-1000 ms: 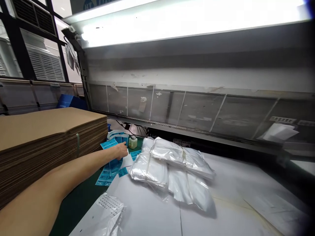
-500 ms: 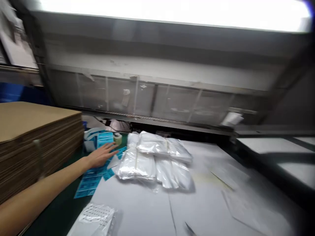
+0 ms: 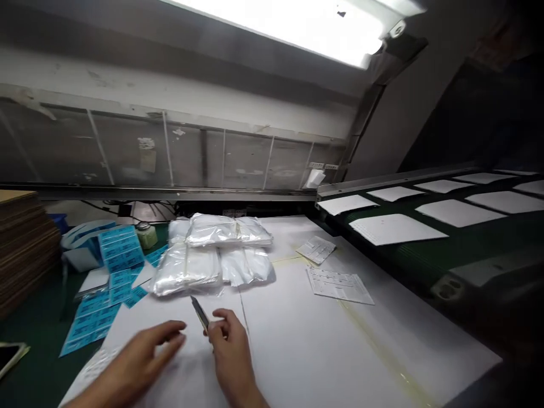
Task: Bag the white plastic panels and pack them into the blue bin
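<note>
a bright fluorescent light [image 3: 289,22] hangs over a workbench, whose dark green mat [image 3: 36,306] lies partly under a broad white board [image 3: 323,340]. the left hand [image 3: 136,357] reaches in from the lower edge, palm down, its fingers spread and loose, gripping nothing; it is over the near part of the board, though i cannot tell whether it touches. the right hand [image 3: 229,351] is just beside it, its fingers curled, pinching a utility knife [image 3: 199,313] between thumb and fingertips, the blade tilted up and to the left. the knife's tip stops just short of the lower edge of a heap of clear plastic bags [image 3: 212,255] filled with something white, which sits near the middle of the board. left of the heap, blue label sheets [image 3: 121,249] spill past the board's left edge onto the mat, with a small glass bottle [image 3: 147,235] behind them and a stack of corrugated cardboard [image 3: 25,243] at the far left. the board runs well to the right of the right hand, past two printed paper sheets [image 3: 338,286], to an edge beside a green conveyor belt [image 3: 408,255] carrying white sheets [image 3: 393,229].
</note>
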`<action>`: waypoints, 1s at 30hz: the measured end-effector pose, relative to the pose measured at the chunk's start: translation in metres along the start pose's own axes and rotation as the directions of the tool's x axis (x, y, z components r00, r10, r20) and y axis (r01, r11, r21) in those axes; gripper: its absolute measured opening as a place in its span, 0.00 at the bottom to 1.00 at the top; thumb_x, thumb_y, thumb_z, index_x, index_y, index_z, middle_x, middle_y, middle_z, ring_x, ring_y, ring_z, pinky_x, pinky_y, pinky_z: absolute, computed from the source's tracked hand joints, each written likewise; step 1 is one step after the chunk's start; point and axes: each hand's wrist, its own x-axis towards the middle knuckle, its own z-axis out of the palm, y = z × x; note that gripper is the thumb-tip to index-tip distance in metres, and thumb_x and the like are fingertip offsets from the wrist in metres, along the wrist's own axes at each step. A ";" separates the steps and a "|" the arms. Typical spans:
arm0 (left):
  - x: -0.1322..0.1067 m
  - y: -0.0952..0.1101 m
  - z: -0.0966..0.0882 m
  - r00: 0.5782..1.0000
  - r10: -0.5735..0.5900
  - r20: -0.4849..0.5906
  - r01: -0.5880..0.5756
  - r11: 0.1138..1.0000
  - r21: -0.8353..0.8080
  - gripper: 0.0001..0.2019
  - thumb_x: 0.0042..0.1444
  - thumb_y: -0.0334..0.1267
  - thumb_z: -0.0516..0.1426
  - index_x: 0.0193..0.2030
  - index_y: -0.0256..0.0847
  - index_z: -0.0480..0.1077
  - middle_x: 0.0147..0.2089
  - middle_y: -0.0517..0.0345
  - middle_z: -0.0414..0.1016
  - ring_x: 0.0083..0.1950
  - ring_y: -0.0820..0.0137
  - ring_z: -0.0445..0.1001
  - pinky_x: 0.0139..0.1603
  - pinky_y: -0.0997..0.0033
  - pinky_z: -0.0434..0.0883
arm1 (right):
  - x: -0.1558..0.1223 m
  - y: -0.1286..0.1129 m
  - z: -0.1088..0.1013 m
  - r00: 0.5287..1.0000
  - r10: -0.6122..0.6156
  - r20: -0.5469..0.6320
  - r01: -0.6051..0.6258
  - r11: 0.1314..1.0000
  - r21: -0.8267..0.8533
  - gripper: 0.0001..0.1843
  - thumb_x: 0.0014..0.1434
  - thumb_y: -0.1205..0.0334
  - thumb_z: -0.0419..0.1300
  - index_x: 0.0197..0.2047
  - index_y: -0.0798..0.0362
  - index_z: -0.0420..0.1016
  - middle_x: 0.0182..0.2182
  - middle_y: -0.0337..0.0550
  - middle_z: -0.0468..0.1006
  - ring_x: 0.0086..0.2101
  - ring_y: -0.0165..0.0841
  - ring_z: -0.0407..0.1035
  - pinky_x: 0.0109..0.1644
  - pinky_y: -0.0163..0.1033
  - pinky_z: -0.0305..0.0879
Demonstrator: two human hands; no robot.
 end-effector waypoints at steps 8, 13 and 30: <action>-0.069 0.025 -0.014 0.984 -0.087 -0.156 0.123 0.965 0.233 0.24 0.59 0.54 0.48 0.59 0.49 0.62 0.62 0.53 0.65 0.63 0.57 0.61 0.63 0.50 0.60 | 0.047 -0.019 0.067 0.959 -0.085 0.271 0.093 0.996 -0.017 0.14 0.55 0.67 0.54 0.45 0.55 0.72 0.41 0.47 0.78 0.38 0.35 0.73 0.42 0.40 0.69; -0.066 0.003 -0.026 0.955 -0.233 -0.181 0.260 0.955 0.140 0.29 0.60 0.55 0.45 0.65 0.47 0.52 0.66 0.50 0.58 0.64 0.57 0.59 0.60 0.52 0.63 | 0.020 -0.065 0.081 0.844 -0.324 0.426 0.345 0.938 0.030 0.16 0.59 0.63 0.51 0.48 0.46 0.73 0.47 0.37 0.77 0.48 0.33 0.69 0.54 0.38 0.63; 0.088 0.123 0.087 0.977 0.139 0.163 -0.160 0.979 0.125 0.21 0.59 0.57 0.47 0.49 0.49 0.69 0.51 0.57 0.75 0.54 0.59 0.71 0.54 0.61 0.69 | 0.034 0.015 -0.343 0.836 0.042 -0.547 0.118 0.960 0.253 0.30 0.53 0.44 0.59 0.53 0.55 0.64 0.48 0.52 0.75 0.48 0.44 0.71 0.52 0.49 0.67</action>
